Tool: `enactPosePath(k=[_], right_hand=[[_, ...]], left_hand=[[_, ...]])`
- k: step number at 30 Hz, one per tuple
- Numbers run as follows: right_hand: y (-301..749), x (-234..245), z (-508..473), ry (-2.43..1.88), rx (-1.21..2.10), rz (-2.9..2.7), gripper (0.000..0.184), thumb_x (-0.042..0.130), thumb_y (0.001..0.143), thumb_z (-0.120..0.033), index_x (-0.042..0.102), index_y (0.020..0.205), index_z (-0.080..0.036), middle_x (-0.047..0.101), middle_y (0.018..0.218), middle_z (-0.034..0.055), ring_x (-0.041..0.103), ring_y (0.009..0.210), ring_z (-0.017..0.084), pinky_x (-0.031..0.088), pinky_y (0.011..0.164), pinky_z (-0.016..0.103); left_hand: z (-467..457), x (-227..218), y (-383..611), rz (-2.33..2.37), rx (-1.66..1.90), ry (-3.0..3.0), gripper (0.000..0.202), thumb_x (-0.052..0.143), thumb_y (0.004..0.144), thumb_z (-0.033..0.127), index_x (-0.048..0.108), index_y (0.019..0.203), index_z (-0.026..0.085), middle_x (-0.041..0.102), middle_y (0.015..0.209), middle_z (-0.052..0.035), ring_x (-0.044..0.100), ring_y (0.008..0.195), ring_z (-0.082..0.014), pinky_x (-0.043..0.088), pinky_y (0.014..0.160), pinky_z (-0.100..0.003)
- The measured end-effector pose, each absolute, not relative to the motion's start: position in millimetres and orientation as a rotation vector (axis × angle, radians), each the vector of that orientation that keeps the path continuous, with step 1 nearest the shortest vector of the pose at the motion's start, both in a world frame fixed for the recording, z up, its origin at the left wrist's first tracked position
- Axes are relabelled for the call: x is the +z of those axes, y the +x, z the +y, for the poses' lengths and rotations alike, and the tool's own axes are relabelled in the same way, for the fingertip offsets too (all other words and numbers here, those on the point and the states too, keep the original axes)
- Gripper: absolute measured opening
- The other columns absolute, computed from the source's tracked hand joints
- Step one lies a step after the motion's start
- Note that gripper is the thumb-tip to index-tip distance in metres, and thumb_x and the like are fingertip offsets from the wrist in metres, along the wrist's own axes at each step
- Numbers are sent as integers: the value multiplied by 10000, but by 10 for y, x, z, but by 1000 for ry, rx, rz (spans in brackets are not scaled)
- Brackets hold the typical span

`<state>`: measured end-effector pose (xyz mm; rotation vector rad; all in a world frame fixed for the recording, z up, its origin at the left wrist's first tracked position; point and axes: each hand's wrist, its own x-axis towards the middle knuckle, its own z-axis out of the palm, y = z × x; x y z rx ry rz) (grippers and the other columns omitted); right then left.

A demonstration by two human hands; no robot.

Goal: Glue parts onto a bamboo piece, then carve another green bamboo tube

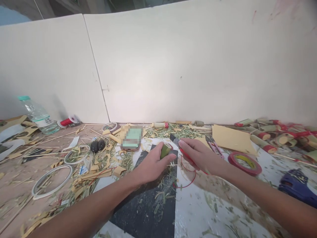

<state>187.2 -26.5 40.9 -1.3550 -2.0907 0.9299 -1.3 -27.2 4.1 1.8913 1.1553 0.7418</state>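
My left hand is closed around a short green bamboo tube, its pale cut end turned up and to the right. In my right hand is a red-handled knife with a dark, wide blade that points up and left. A small gap separates the blade from the tube. Beneath my left hand lies a black sheet, dusted with pale powder and green shavings. A loop of red thread hangs or lies below my right hand; its ends are hidden.
A phone stands beyond my left hand. To the right are pink tape, a box cutter, a blue tool and red-wrapped bamboo pieces. Leftward are white rings, a bottle and scraps. A white panel closes the back.
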Motion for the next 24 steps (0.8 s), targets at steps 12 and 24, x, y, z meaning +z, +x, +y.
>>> enactPosePath(k=[12,24], right_hand=[[1816,334,-305,-1374,947,-2027,456,267,957,-548,319,647,-218,377,524,-56,359,474,107,284,483,251],[1799,300,-326,-1354,841,-2232,413,300,968,-445,367,641,-203,398,603,-34,385,562,120,293,530,260]], left_hand=[[-231,42,-15,1234,856,1897,332,422,892,527,411,832,201,484,763,28,424,702,-138,330,629,-272],[-224,19,-4,1241,748,1984,336,521,840,522,421,822,201,508,779,27,431,711,-147,328,635,-276]])
